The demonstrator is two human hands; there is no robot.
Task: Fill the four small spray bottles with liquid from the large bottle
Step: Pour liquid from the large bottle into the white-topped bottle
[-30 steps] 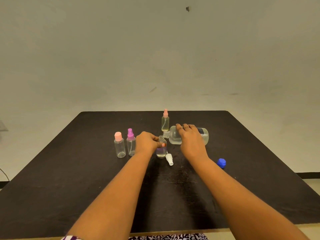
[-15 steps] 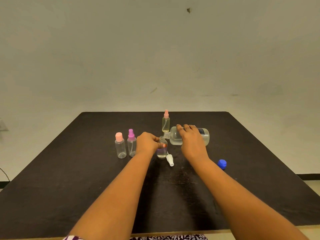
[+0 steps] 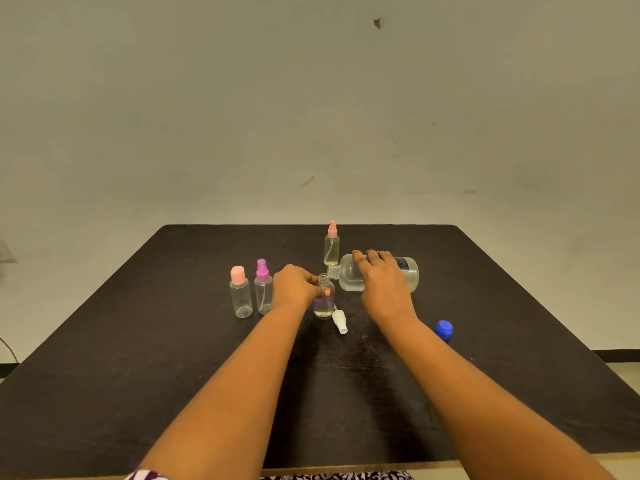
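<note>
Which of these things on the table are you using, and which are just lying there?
In use: large bottle in the right hand; open small bottle in the left hand; pink-capped bottle, purple-topped bottle, filled peach-topped bottle.
Lying about: white spray top, blue cap.

The black table [image 3: 138, 375] bears four small spray bottles [image 3: 241, 299], a white nozzle [image 3: 339, 321], a blue cap [image 3: 444, 330].

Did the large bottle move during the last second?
No. The large bottle stays tipped in the right hand, its neck at the same spot by the base of the rear spray bottle.
</note>
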